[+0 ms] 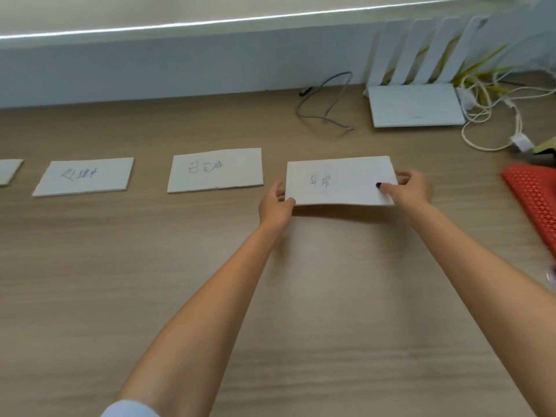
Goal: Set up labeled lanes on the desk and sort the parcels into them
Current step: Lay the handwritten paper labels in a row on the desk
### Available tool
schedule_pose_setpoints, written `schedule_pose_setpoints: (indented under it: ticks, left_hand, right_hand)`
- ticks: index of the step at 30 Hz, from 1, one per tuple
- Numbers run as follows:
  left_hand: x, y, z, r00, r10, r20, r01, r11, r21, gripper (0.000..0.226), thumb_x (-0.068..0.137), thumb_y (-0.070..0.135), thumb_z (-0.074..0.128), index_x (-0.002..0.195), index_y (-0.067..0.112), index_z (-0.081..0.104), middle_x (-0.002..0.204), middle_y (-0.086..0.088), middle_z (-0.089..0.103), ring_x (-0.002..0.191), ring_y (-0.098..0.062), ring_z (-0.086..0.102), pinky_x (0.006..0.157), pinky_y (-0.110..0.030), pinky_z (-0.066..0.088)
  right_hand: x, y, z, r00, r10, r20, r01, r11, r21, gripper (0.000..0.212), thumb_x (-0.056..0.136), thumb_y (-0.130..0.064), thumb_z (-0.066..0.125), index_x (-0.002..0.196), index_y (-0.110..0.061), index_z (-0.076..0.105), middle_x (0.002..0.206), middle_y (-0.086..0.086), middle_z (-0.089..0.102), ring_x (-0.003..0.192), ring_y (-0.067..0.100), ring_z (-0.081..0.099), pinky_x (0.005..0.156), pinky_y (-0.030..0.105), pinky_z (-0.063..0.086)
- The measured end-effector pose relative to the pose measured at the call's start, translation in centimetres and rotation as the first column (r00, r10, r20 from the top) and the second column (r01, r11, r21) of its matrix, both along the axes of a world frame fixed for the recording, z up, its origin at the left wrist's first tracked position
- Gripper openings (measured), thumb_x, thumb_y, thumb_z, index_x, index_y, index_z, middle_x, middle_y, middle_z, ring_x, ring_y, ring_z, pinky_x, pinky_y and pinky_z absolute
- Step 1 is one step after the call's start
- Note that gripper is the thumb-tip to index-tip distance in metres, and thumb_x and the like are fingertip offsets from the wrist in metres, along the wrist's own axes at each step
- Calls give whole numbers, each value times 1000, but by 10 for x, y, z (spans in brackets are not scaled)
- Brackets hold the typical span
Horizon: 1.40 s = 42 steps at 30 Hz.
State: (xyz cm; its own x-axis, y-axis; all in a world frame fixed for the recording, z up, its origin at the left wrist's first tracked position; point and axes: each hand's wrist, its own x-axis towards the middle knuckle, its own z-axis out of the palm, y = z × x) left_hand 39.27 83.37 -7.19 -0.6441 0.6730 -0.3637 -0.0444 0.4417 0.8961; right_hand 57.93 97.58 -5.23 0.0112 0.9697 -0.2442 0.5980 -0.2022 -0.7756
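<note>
A white label card (340,181) with handwritten characters is held just above the wooden desk (120,281), right of centre. My left hand (275,207) pinches its lower left corner. My right hand (409,188) grips its right edge, thumb on top. Two more written label cards lie flat in a row to the left: one (215,170) in the middle and one (84,176) further left. The corner of another card (9,171) shows at the left edge. No parcels are in view.
A white router (416,105) with upright antennas stands at the back right among white and yellow cables (481,115). A grey cable (326,100) lies left of it. A red mesh object (532,194) sits at the right edge. A wall runs behind the desk.
</note>
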Motion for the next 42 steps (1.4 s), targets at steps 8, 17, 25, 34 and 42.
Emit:
schedule_pose_setpoints:
  ticks: [8,17,25,34,42]
  left_hand:
    - [-10,56,-21,939,-251,-234,250,968,-36,61,83,8,50,141,25,40,131,-4,58,123,-20,50,104,-34,40]
    - [-1,71,-21,944,-254,-211,225,962,-151,64,85,18,46,141,42,30,144,-12,26,135,-31,22,112,-35,18]
    - [0,27,21,975,-179,-131,175,984,-43,57,88,5,48,142,20,37,141,-8,43,117,-19,49,89,-28,43]
    - [23,-120,104,994,-39,-103,49,994,100,52,83,-3,53,132,13,49,125,-9,55,110,-20,53,84,-27,44]
    - [48,-267,151,980,-108,-169,126,987,99,57,80,-5,58,133,15,48,123,-7,55,112,-16,51,90,-23,40]
  right_hand:
    - [-3,65,-23,996,67,53,-73,989,128,58,81,-14,69,135,-10,47,130,10,58,118,22,55,101,27,39]
    - [7,83,-38,970,195,145,-204,978,51,65,85,-18,65,143,-14,37,139,8,51,126,25,48,105,33,37]
    - [7,28,-8,958,277,72,-282,957,67,61,83,-9,64,140,-13,41,137,14,47,121,29,49,104,41,41]
    - [4,-133,71,898,429,-100,-423,903,77,59,77,-9,67,132,-21,49,125,3,55,104,15,52,87,35,50]
    - [18,-279,116,840,508,-188,-490,861,139,56,79,-9,69,130,-18,50,118,-3,54,101,15,55,79,26,46]
